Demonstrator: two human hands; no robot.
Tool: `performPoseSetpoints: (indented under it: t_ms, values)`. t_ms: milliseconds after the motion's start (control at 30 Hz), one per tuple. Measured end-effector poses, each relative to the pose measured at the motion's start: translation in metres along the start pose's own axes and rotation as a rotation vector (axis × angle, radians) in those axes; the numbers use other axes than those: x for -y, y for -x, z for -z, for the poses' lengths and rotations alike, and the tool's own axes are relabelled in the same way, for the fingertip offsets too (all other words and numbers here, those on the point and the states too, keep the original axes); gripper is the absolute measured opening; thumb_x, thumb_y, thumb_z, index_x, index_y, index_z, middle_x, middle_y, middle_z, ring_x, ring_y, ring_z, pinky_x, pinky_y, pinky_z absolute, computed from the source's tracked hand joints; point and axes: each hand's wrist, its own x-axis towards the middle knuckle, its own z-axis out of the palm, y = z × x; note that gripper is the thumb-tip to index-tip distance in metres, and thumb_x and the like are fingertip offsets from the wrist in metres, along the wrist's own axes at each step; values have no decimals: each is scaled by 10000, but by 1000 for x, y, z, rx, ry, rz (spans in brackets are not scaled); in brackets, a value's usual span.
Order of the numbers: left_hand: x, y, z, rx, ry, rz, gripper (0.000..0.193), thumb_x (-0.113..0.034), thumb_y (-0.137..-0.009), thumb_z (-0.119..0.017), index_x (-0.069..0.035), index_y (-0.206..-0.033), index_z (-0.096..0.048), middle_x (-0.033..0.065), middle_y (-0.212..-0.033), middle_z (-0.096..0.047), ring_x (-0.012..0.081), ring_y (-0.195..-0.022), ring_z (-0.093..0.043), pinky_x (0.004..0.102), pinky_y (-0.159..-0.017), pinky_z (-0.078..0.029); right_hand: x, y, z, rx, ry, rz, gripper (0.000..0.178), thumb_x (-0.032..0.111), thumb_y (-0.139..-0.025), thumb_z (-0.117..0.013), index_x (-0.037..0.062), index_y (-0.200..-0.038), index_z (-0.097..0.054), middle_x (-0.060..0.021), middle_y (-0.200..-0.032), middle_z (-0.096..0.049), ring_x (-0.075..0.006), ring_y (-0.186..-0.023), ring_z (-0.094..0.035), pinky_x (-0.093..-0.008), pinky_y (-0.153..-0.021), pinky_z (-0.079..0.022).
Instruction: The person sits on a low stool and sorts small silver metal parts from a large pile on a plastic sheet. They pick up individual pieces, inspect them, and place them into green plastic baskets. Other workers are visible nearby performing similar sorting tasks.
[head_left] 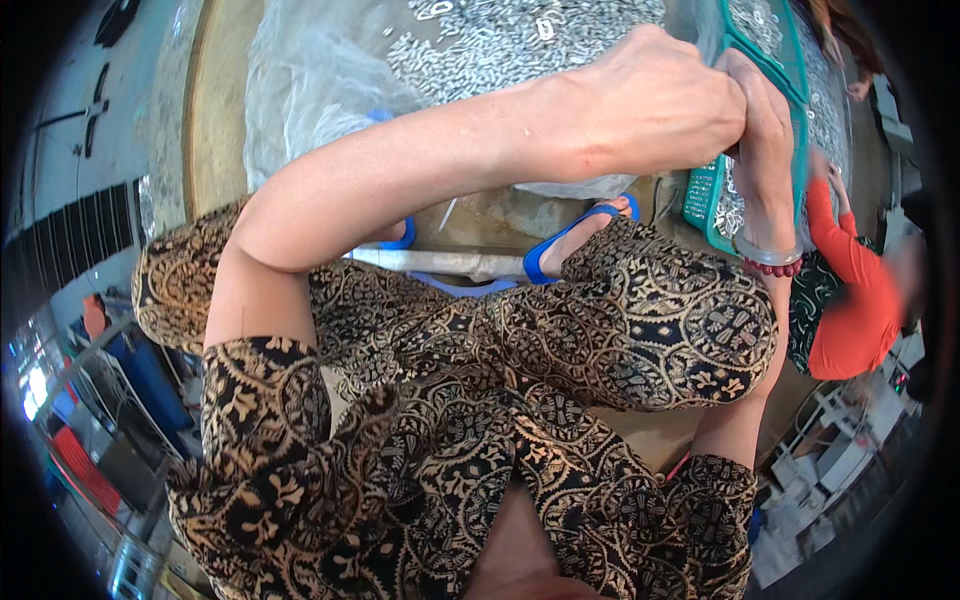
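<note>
My left hand (665, 105) reaches across to the right and is closed in a fist. It meets my right hand (765, 125), whose fingers are curled too. What they grip, if anything, is hidden between them. Just beyond the fists shows a strip of clear plastic (710, 28); I cannot tell whether it is held. Beneath and beside my right hand stands a green plastic basket (698, 195) with small silvery metal pieces in it. A wide heap of similar metal pieces (470, 55) lies on a clear plastic sheet (300, 90) beyond my left forearm.
Another green basket (788, 50) with metal pieces sits at the far right. A person in an orange-red top (850, 330) is close on the right, reaching toward the pile. My feet in blue sandals (545, 258) are near a pale bar (450, 263) on the floor.
</note>
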Motion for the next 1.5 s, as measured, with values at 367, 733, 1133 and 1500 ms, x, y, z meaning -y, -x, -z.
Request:
performPoseSetpoints:
  t_ms: [367,733,1133,1500]
  values:
    - [-65,-11,-82,156,11,-110,163,-115,-730,-549,35,-778,-510,110,-602,-566,207,-490,-608,315,-405,-472,-55,83,33,-567,-284,-143,233,132,-928,-474,33,-722,-520,-10,-688,-491,-80,-645,-455,-226,-582,-375]
    - [-71,-1,-129,358,251,-137,152,-116,-749,-546,8,-794,-471,148,-670,-602,243,-593,-648,318,-447,-507,-103,127,17,-882,-205,-384,282,164,-949,-417,47,-698,-468,27,-687,-452,-58,-646,-381,-220,-577,-335]
    - [-61,31,-151,471,234,-21,155,-94,-721,-549,22,-811,-501,157,-700,-581,260,-647,-643,315,-429,-504,-141,127,0,-833,-562,-690,284,149,-916,-450,51,-651,-474,26,-646,-456,-60,-610,-381,-224,-543,-318]
    - [114,40,-64,1039,542,268,267,-222,-921,-489,-32,-1056,-618,105,-846,-639,204,-761,-613,312,-653,-492,-161,170,20,-453,-1101,-730,502,490,-955,-357,20,-970,-534,-28,-634,-444,-127,-529,-435,-221,-455,-319]
